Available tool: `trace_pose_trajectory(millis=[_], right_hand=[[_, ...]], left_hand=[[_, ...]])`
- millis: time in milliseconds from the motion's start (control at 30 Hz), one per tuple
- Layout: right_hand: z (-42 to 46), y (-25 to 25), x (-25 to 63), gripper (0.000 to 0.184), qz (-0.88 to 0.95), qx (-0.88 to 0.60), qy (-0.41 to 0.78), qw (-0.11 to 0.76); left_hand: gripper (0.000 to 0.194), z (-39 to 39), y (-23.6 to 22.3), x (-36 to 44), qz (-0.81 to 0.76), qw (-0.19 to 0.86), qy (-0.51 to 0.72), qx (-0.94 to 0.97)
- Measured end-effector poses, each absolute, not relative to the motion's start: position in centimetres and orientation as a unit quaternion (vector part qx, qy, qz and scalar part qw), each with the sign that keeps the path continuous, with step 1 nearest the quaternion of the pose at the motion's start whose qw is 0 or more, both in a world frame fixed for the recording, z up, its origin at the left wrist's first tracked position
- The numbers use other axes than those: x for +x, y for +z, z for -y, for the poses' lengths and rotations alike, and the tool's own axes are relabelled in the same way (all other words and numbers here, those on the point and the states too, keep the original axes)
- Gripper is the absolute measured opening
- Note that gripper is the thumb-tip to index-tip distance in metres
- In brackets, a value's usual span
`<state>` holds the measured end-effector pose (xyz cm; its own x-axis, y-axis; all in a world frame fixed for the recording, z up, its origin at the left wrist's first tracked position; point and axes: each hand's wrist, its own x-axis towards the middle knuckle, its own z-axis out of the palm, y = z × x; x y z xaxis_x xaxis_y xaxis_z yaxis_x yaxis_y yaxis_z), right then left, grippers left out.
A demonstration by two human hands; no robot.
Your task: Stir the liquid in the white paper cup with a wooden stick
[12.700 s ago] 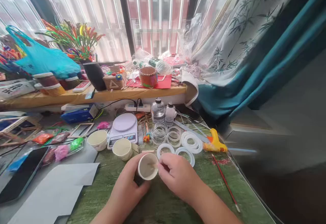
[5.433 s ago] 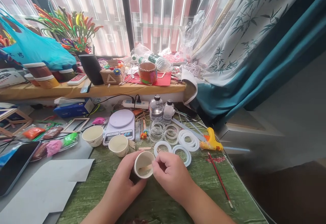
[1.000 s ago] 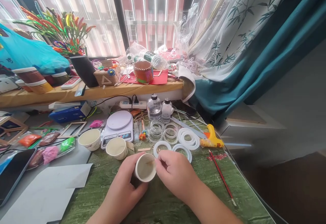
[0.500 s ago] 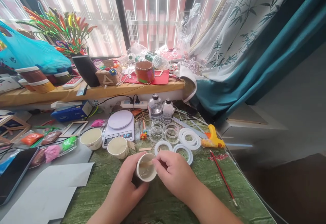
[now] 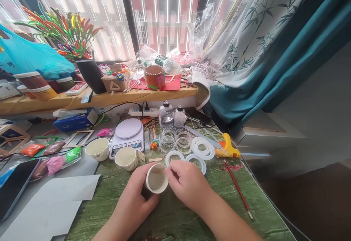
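My left hand (image 5: 135,195) is wrapped round a small paper cup (image 5: 154,168), which tilts so that I look into its mouth. Cloudy, clear liquid (image 5: 157,184) lies inside. Fingers pinched at the rim, my right hand (image 5: 189,184) holds a thin wooden stick (image 5: 162,172) that dips into the cup; most of the stick is hidden or blurred. Just beyond my left hand stands a second paper cup (image 5: 126,159), and a third paper cup (image 5: 97,150) is farther left. Behind my right hand lie white silicone ring moulds (image 5: 203,149).
A white kitchen scale (image 5: 128,140), two clear bottles (image 5: 166,116) and stacked clear rings (image 5: 168,140) stand farther back. To the right are a yellow glue gun (image 5: 229,146) and a red pencil (image 5: 238,189). A phone (image 5: 18,188) and white paper (image 5: 55,206) lie left.
The stick has shifted within the cup towards its right rim and shows less. Both hands keep their grip; the whole view has slid slightly.
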<state>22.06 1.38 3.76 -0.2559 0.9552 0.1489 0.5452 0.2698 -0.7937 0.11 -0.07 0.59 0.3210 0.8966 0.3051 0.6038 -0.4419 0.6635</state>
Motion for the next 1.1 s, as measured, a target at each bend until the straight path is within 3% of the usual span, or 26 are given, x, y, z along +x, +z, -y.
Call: trace_pose_trajectory(millis=[400, 533, 667, 800, 1100], right_hand=[[-1.4, 3.1, 22.1, 0.031, 0.736, -0.486, 0.261, 0.392], [-1.7, 3.2, 22.5, 0.028, 0.694, -0.474, 0.375, 0.391], [-1.7, 3.1, 22.2, 0.029, 0.690, -0.492, 0.360, 0.390], [-1.5, 3.4, 21.9, 0.026, 0.669, -0.478, 0.422, 0.382], [-1.2, 3.9, 21.7, 0.030, 0.701, -0.493, 0.361, 0.367]], left_hand=[[0.071, 0.0, 1.0, 0.6, -0.473, 0.238, 0.335, 0.780], [0.069, 0.1, 0.8, 0.6, -0.470, 0.230, 0.344, 0.780], [0.070, 0.1, 0.8, 0.5, -0.471, 0.226, 0.348, 0.779], [0.071, 0.1, 1.0, 0.5, -0.471, 0.231, 0.347, 0.777], [0.069, 0.2, 0.7, 0.4, -0.482, 0.228, 0.337, 0.776]])
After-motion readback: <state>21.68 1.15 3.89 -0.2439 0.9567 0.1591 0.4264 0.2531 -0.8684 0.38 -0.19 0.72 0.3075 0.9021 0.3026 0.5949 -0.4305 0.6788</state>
